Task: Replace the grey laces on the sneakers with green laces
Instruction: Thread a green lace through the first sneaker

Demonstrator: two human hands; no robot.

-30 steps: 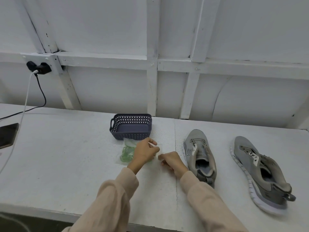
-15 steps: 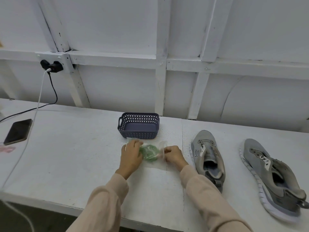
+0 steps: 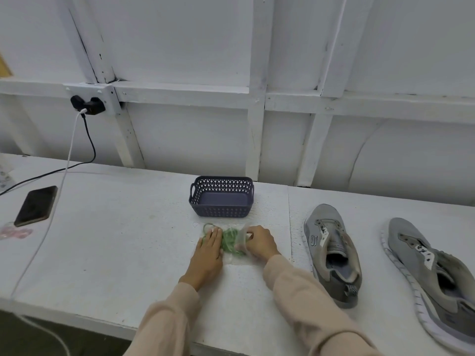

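Note:
A clear plastic bag (image 3: pixel 237 258) with coiled green laces (image 3: pixel 230 241) inside lies on the white table, just in front of the basket. My left hand (image 3: pixel 208 253) lies flat on the bag's left side, fingers together over the laces. My right hand (image 3: pixel 259 244) pinches the bag's right end. Two grey sneakers stand to the right with no laces in their eyelets: one (image 3: pixel 331 253) near my right arm, the other (image 3: pixel 431 276) at the right edge, tipped on its side.
A dark blue perforated basket (image 3: pixel 221 201) stands behind the bag. At the left lie a black phone (image 3: pixel 36 205), a white cable (image 3: pixel 55 204) running to a wall plug (image 3: pixel 87 105), and something pink (image 3: pixel 15 232). The table's front edge is near me.
My left hand has slid onto the bag and flattened over the laces. My right hand has come in and taken hold of the bag's right end. The camera shifted left.

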